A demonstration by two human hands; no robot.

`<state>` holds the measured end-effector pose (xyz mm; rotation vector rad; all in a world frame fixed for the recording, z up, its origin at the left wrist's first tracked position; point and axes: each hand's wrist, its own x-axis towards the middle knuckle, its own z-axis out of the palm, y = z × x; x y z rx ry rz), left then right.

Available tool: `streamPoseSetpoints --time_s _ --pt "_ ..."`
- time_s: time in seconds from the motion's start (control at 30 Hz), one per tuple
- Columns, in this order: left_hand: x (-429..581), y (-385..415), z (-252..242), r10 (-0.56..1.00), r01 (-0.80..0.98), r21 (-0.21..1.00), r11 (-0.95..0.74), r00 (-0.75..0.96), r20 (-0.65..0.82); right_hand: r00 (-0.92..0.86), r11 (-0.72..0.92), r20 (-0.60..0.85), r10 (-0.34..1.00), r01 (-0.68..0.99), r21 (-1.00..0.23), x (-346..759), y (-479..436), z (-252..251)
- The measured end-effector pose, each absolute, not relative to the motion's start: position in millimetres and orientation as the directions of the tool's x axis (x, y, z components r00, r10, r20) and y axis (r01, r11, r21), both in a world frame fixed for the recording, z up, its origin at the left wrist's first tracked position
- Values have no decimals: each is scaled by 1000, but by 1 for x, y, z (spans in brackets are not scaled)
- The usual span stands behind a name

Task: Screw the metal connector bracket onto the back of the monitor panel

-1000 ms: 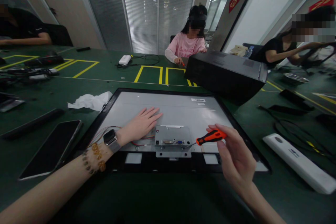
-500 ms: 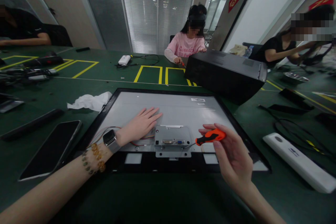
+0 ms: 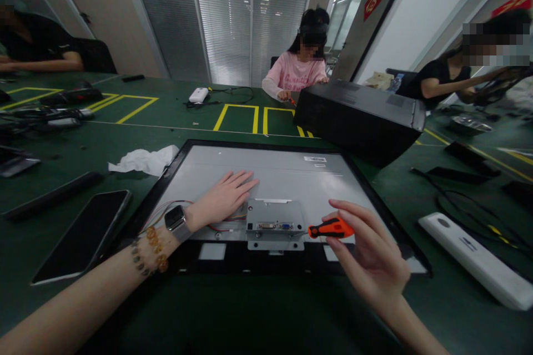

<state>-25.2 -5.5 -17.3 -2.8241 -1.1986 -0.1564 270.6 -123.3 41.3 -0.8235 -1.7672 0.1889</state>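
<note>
My left hand (image 3: 227,197) lies flat with fingers spread on the grey metal back of a monitor panel (image 3: 287,169), which rests face down in a black frame. Beside that hand, thin coloured wires (image 3: 166,212) run toward a metal bracket box (image 3: 275,219) with a white and a blue video port. An orange and black screwdriver (image 3: 333,228) is held between the thumb and fingers of my right hand (image 3: 370,255). Its shaft points left at the lower right of the box, below the blue port. I cannot make out exactly what the tip touches.
A phone (image 3: 83,236) and a black bar (image 3: 52,197) lie at left, near crumpled tissue (image 3: 144,161). A white oblong device (image 3: 474,260) and black cables sit at right. Across the table, a person in pink (image 3: 297,72) works at a large black case (image 3: 358,116).
My right hand has shifted slightly down, and the screwdriver handle now sits lower and closer to level. The left hand stays put on the panel.
</note>
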Motion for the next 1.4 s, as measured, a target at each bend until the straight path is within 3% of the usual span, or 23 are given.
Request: streamPoseSetpoints --time_s 0.13,0.27,0.57,0.8,1.1,1.4 --pt "-25 -5 -17 716 723 -20 -691 687 120 -190 733 739 646 422 -533 274 -126 43" --pt "-24 -6 -16 724 730 -17 -683 680 117 -130 721 739 661 385 -577 271 -128 40" --pt "-25 -5 -16 722 727 -17 -687 684 105 -115 720 767 632 455 -524 272 -124 46" --pt "-26 -6 -18 716 721 -20 -692 690 110 -93 711 745 660 396 -581 270 -126 47" --pt "-25 -5 -17 721 728 -28 -685 684 112 -109 732 781 615 447 -515 273 -123 50" --pt "-25 -6 -17 717 724 -29 -689 687 117 -104 716 741 664 372 -590 269 -125 46"
